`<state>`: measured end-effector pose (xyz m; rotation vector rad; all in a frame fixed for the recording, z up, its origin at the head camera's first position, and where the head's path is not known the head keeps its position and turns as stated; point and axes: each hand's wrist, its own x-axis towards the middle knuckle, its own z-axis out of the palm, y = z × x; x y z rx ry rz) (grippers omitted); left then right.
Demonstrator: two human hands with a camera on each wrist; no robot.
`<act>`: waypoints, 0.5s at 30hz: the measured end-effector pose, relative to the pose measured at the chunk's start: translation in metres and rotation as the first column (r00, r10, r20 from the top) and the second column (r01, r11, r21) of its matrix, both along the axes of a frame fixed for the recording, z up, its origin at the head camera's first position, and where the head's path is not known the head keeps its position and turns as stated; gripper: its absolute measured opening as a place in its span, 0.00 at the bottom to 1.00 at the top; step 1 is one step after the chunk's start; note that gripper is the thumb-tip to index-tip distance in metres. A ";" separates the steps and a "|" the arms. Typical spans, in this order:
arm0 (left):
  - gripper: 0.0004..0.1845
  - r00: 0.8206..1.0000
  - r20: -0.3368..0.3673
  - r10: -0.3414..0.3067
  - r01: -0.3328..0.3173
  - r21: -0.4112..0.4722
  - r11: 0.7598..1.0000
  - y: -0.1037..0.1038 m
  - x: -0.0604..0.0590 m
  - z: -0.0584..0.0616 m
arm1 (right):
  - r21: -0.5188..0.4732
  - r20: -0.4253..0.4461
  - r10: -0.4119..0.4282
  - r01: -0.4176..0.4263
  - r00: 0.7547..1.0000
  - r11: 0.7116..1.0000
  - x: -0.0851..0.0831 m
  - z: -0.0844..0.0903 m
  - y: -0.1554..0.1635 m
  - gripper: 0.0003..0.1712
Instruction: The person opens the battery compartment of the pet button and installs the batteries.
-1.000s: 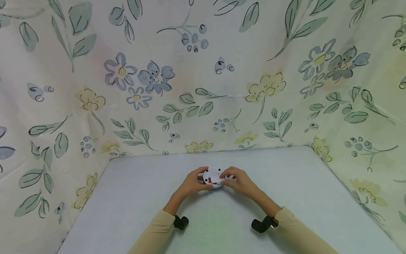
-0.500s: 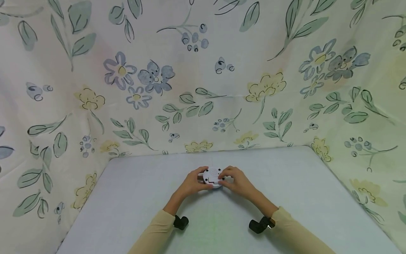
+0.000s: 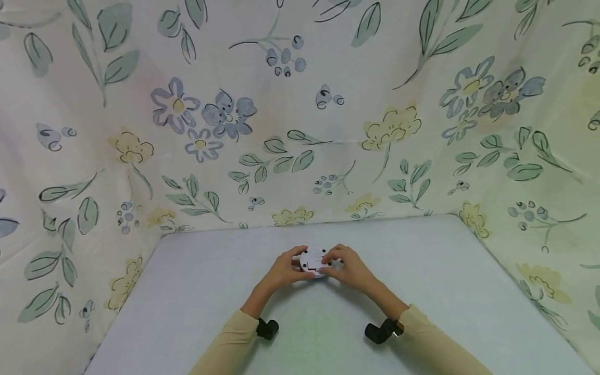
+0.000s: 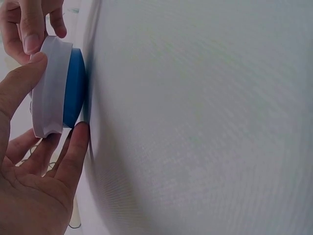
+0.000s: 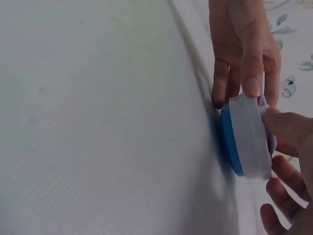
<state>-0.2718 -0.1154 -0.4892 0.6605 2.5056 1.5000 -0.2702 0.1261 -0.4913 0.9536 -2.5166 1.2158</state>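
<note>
A round white device (image 3: pixel 316 253) with speaker holes and small dark feet lies back up near the middle of the table. Its blue front (image 4: pixel 75 88) faces the tabletop in the left wrist view. My left hand (image 3: pixel 283 270) grips its rim from the left, thumb on the near edge and fingers round the far side. With thumb and bent fingers my right hand (image 3: pixel 352 267) holds a white battery cover (image 3: pixel 315 265) on the device's back. A dark gap shows along the cover's edge. The fingers partly hide the cover, so its exact seating cannot be told.
A pale cloth covers the table (image 3: pixel 211 302). Behind and beside it hangs a floral curtain (image 3: pixel 290 172). Black wrist cameras (image 3: pixel 268 329) are strapped at both cuffs.
The right hand has shifted slightly left across the device's back. The red and black patch seen in the battery opening a second ago is now covered. The left hand has stayed in place.
</note>
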 end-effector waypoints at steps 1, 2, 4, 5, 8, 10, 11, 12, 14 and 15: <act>0.40 1.000 -0.002 0.000 0.000 0.001 1.000 0.000 0.000 0.000 | -0.005 0.004 -0.002 0.002 1.000 1.000 0.000 0.000 -0.001 0.10; 0.40 1.000 -0.003 0.001 -0.001 0.001 1.000 0.000 0.000 0.000 | -0.008 0.008 -0.004 0.004 1.000 1.000 -0.001 0.000 -0.001 0.10; 0.40 1.000 -0.006 0.003 -0.003 -0.001 1.000 -0.001 0.000 -0.001 | -0.012 0.020 -0.007 0.007 1.000 1.000 -0.002 0.000 -0.002 0.10; 0.40 1.000 -0.007 0.004 -0.004 -0.002 1.000 -0.001 0.000 -0.001 | -0.014 0.027 -0.008 0.009 1.000 1.000 -0.002 0.000 -0.002 0.10; 0.40 1.000 -0.009 0.002 -0.002 -0.001 1.000 -0.001 -0.001 -0.001 | -0.026 0.052 -0.017 0.018 0.998 1.000 -0.002 0.000 -0.002 0.10; 0.40 1.000 -0.009 -0.001 0.001 0.005 1.000 0.000 -0.001 -0.001 | -0.035 0.064 -0.027 0.029 0.998 0.999 -0.003 0.000 -0.003 0.11; 0.40 1.000 -0.008 -0.002 0.002 0.006 1.000 0.000 -0.001 -0.001 | -0.037 0.074 -0.035 0.038 0.997 0.999 -0.003 0.000 -0.003 0.13; 0.40 1.000 -0.006 -0.002 0.002 0.006 1.000 0.000 -0.001 -0.001 | -0.042 0.087 -0.041 0.045 0.995 0.998 -0.003 0.000 -0.003 0.15; 0.40 1.000 -0.003 -0.001 0.001 0.002 1.000 0.000 -0.001 -0.001 | -0.052 0.132 -0.058 0.065 0.990 0.996 -0.004 -0.001 -0.004 0.21; 0.40 1.000 -0.004 0.000 0.000 -0.005 1.000 0.000 -0.001 0.000 | -0.057 0.158 -0.063 0.073 0.985 0.996 -0.005 -0.002 -0.004 0.25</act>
